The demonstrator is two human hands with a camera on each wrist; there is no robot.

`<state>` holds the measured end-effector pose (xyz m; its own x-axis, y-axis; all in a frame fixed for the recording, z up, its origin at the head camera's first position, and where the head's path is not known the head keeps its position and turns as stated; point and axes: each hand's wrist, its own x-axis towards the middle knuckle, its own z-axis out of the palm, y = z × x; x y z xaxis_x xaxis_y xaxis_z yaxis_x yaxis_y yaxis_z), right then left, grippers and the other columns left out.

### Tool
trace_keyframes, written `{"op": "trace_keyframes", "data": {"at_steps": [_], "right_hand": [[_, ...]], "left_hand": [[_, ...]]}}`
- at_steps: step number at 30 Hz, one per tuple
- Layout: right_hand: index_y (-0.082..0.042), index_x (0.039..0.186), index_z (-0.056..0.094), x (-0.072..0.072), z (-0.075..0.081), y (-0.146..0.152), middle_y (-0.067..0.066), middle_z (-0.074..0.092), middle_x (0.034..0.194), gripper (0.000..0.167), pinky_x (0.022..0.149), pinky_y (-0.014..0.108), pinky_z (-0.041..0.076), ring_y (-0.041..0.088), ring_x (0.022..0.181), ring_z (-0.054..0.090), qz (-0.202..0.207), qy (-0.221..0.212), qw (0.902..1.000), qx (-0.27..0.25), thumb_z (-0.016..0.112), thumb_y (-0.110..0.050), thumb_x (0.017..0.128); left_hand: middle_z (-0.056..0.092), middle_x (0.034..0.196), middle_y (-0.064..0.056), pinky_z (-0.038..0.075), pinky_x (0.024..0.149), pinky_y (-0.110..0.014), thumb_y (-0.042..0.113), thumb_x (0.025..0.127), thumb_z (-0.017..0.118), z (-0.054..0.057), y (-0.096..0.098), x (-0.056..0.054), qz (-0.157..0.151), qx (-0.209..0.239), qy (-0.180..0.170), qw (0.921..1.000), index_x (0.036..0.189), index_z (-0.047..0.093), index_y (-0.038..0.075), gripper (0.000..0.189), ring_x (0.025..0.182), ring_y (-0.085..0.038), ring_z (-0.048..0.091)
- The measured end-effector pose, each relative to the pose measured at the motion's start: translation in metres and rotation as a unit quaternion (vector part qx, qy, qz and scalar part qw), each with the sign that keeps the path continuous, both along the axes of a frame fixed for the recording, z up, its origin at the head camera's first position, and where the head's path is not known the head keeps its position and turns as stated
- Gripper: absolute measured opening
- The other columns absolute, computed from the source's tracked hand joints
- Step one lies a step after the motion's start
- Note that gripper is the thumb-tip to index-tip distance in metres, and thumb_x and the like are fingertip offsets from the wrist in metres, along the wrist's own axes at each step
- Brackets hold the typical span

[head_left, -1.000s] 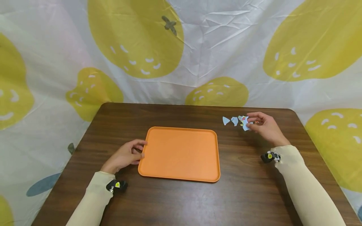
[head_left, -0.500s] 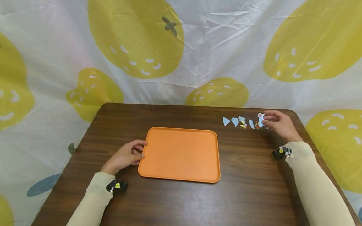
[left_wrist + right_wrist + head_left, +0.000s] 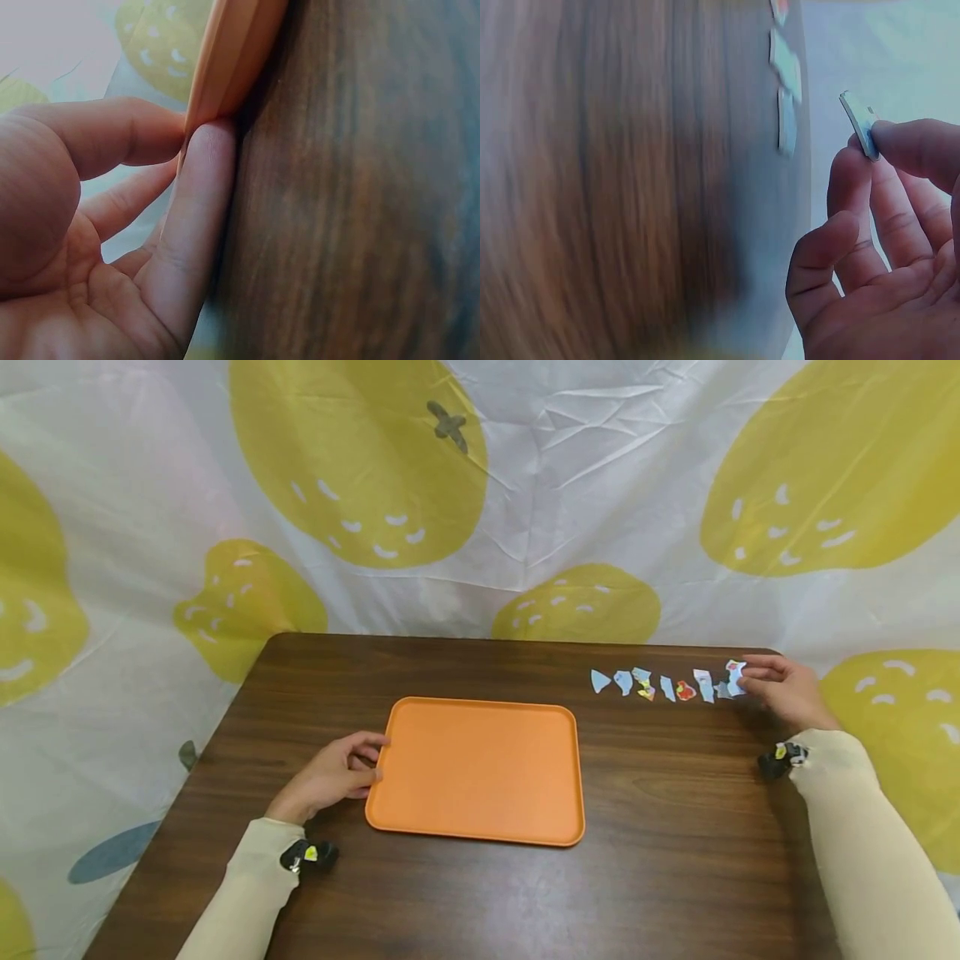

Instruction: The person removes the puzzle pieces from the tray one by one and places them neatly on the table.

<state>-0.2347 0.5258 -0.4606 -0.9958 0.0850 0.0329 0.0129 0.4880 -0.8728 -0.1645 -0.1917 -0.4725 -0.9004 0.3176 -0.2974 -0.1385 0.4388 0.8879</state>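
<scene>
My right hand [image 3: 793,693] pinches a flat, jagged light-blue puzzle piece [image 3: 736,677] with a red patch, near the far right corner of the table. In the right wrist view the thin piece [image 3: 860,126] is edge-on between thumb and fingertips, with the other fingers loosely curled. Beside it runs a row of several similar pieces, among them a red-patterned piece [image 3: 686,691], a pale strip [image 3: 703,686] and a triangular piece [image 3: 600,682]. My left hand [image 3: 324,775] grips the left rim of an orange tray [image 3: 480,768]; in the left wrist view, thumb and fingers meet at its edge [image 3: 225,75].
The dark wooden table [image 3: 465,902] ends at the back against a hanging cloth [image 3: 540,468] printed with yellow fruit. Black wrist cameras [image 3: 780,760] sit at both pale sleeves. The tray lies flat left of the row of pieces.
My right hand has moved rightward along the row with its pinched piece, uncovering several pieces on the table behind it. The left hand and the tray have stayed put.
</scene>
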Motion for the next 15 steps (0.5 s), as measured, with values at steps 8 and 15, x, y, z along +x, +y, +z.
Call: {"op": "trace_keyframes", "data": {"at_steps": [8, 15], "right_hand": [[-0.038, 0.109, 0.062, 0.001, -0.001, 0.014, -0.031, 0.072, 0.085, 0.034, 0.065, 0.012, 0.052, -0.01, 0.075, 0.068, -0.007, -0.02, 0.9997, -0.012, 0.069, -0.006, 0.1], [0.005, 0.137, 0.06, -0.003, -0.007, 0.025, -0.031, 0.071, 0.084, 0.044, 0.068, 0.008, 0.047, -0.02, 0.078, 0.059, -0.01, -0.021, 0.995, 0.097, 0.072, -0.017, 0.101]], "left_hand": [[0.056, 0.127, -0.02, 0.063, 0.077, -0.038, 0.008, 0.099, 0.072, 0.0, 0.0, 0.0, -0.001, 0.007, 0.006, 1.0, 0.15, 0.056, 0.01, 0.053, 0.096, -0.025, 0.063], [0.056, 0.127, -0.02, 0.063, 0.077, -0.038, 0.008, 0.099, 0.073, -0.002, -0.001, -0.001, -0.002, 0.012, 0.008, 0.9999, 0.15, 0.056, 0.01, 0.054, 0.095, -0.025, 0.063]]}}
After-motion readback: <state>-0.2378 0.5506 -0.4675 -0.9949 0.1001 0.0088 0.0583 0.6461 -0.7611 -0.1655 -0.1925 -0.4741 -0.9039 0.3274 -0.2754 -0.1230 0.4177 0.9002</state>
